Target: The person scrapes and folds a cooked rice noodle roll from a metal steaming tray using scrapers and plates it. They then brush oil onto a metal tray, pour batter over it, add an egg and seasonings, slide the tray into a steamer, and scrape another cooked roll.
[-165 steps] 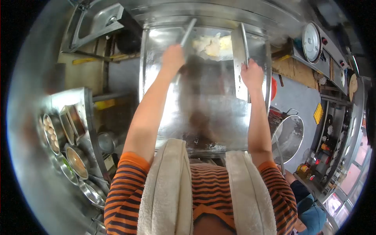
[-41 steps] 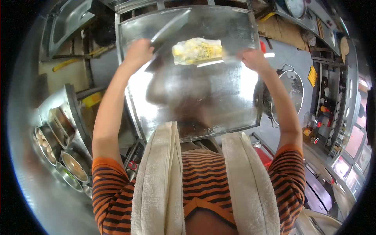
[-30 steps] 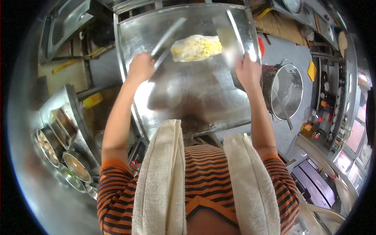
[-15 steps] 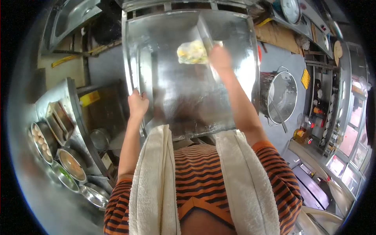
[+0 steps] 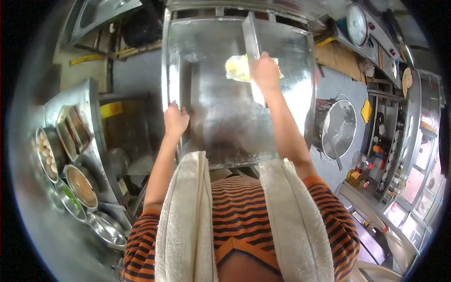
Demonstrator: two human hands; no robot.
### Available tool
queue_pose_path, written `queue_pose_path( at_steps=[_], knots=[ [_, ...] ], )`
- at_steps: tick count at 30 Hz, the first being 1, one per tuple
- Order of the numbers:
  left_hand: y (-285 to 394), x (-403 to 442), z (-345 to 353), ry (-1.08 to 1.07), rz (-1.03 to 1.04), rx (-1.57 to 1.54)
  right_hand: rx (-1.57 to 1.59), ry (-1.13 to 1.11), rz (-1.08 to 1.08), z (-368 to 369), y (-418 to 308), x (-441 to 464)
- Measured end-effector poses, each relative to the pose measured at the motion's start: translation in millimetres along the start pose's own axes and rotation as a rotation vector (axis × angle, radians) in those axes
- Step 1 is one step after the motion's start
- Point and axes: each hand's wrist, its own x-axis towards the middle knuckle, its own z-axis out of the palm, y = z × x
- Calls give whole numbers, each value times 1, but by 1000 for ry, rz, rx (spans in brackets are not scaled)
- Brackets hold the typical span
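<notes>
My right hand [image 5: 265, 73] is closed on the back of a long flat metal scraper [image 5: 252, 37], whose blade points away from me. The blade crosses a pale, yellow-flecked folded sheet of food [image 5: 238, 68], which shows on both sides of it. Whether the edge has cut through the sheet I cannot tell. Beneath them lies a large square metal work surface [image 5: 221, 117], shiny and wet-looking. My left hand [image 5: 176, 121], fingers curled, grips its left edge.
Bowls of eggs [image 5: 45, 150], brown filling [image 5: 81, 185] and chopped greens [image 5: 69, 199] stand at the left. A large pot [image 5: 340, 127] with a utensil handle sits on the right. A lidded pan [image 5: 357, 23] is at the back right.
The scraper has shifted left relative to the food, from near its right end to about its middle. My left hand stays at the edge. The whole view has shifted slightly.
</notes>
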Motion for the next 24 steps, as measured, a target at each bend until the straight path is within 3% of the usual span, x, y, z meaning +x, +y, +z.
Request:
queue_pose_path(
  at_steps=[7,9,11,17,19,22,24],
  knots=[
    [0,-1,4,-11,-25,5,11,-68,-93,57,7,2],
    [2,4,1,0,2,31,76,-73,-55,35,21,3],
    [3,-1,0,-10,-66,0,-3,76,75,3,47,-11],
    [1,2,8,-23,-35,-4,-284,-23,266,-22,150,5],
    [-3,1,13,45,24,25,-249,-59,157,1,139,-2],
    [11,2,11,-27,-21,33,-250,-184,-12,11,98,-11],
    [20,8,7,-32,44,-32,-143,-102,55,11,121,-6]
  ],
)
